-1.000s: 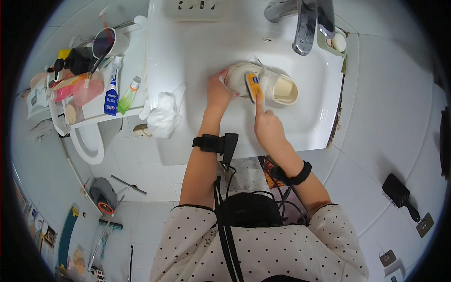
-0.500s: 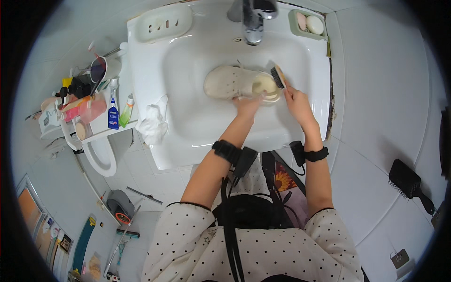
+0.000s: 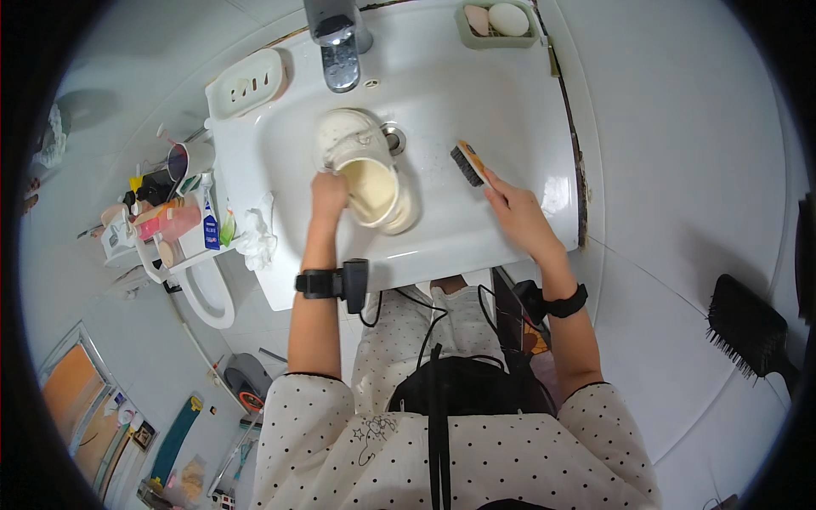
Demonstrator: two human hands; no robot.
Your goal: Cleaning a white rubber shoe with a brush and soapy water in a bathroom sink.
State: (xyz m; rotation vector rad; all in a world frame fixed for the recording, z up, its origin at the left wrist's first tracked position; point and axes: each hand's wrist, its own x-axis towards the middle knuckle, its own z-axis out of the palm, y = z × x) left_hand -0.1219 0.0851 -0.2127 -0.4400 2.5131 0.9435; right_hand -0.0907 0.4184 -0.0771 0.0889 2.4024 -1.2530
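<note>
Cream-coloured, the shoe (image 3: 355,155) is clamped at the left edge of its opening by the left hand (image 3: 329,197), whose fingers are closed on the rim; how far they reach inside cannot be told. By this hold, it seems, the shoe is kept steady, with its toe turned toward the top of the frame and its opening shown to the camera. At the centre right, the brush (image 3: 470,164) is gripped near its end by the right hand (image 3: 518,212), fingers wrapped together around it. The dark bristles are turned to the lower left, and brush and shoe are held well apart, perhaps so that the shoe can be turned freely.

Both are held over the white basin (image 3: 476,93), probably so that drips are caught; the drain (image 3: 393,138) is seen just beside the shoe. Above the shoe, the tap (image 3: 340,66) is set at the basin's back edge. A soap tray (image 3: 219,104) is placed at the upper left and a green soap box (image 3: 466,36) at the upper right, presumably within reach. A white cloth (image 3: 257,240) is draped over the left edge. Farther left, a blue tube (image 3: 210,225) and a cup (image 3: 201,157) are kept on a shelf. At the far right, a black hairbrush (image 3: 748,323) is seen by the wall.
</note>
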